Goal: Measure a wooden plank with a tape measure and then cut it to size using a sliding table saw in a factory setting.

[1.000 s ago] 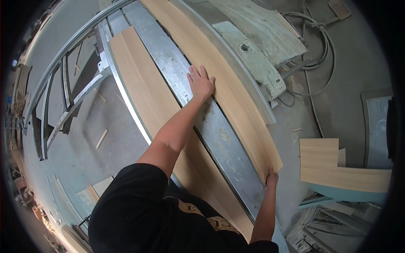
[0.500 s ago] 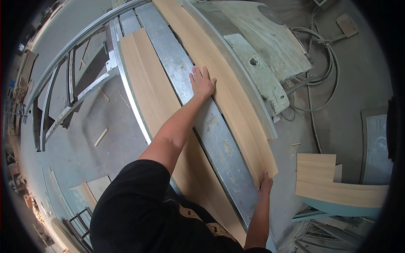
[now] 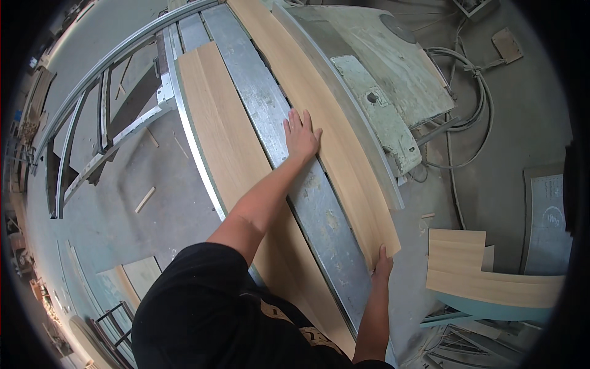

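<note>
Right hand [image 3: 383,265] further fwd w/ plank [image 3: 319,117] end; left hand [image 3: 301,136] unmoved.

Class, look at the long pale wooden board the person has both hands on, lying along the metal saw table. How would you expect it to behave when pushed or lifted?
The wooden board looks long, thin and flat, so it would probably slide easily along the smooth metal table. Lifted from one end it might sag a little. The left hand presses flat on its edge and the right hand meets its near end, suggesting it needs guiding to stay straight.

Two long wood-grain boards [image 3: 319,117] [image 3: 227,141] are counted on one metal saw table [image 3: 276,123], with two hands [image 3: 301,134] [image 3: 382,265] and one offcut stack [image 3: 479,270].
</note>
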A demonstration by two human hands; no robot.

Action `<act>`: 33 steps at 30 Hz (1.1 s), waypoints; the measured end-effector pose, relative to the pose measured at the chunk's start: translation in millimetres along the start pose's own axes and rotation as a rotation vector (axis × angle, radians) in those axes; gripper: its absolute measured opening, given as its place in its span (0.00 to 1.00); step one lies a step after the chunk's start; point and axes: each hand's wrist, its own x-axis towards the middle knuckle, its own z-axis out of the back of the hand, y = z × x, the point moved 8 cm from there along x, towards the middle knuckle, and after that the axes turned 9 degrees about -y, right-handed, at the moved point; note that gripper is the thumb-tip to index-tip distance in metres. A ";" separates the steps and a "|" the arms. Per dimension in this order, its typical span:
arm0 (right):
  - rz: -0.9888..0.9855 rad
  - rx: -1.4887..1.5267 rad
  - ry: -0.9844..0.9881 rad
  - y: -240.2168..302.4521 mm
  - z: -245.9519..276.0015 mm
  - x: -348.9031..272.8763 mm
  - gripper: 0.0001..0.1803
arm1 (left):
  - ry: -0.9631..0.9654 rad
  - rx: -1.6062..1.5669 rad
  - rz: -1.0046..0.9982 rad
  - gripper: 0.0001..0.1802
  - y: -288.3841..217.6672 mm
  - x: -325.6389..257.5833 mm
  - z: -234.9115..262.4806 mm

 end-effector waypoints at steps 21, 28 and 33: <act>-0.028 0.020 0.040 43.8 -64.1 -21.4 0.40 | 0.103 0.036 0.059 0.44 11.0 18.6 -3.5; 0.004 -0.059 0.005 58.2 -77.5 -19.1 0.38 | 0.101 0.044 0.050 0.44 13.4 41.4 -3.6; -0.045 -0.109 0.008 57.2 -91.9 -19.1 0.40 | 0.042 0.050 0.051 0.43 23.5 49.1 0.5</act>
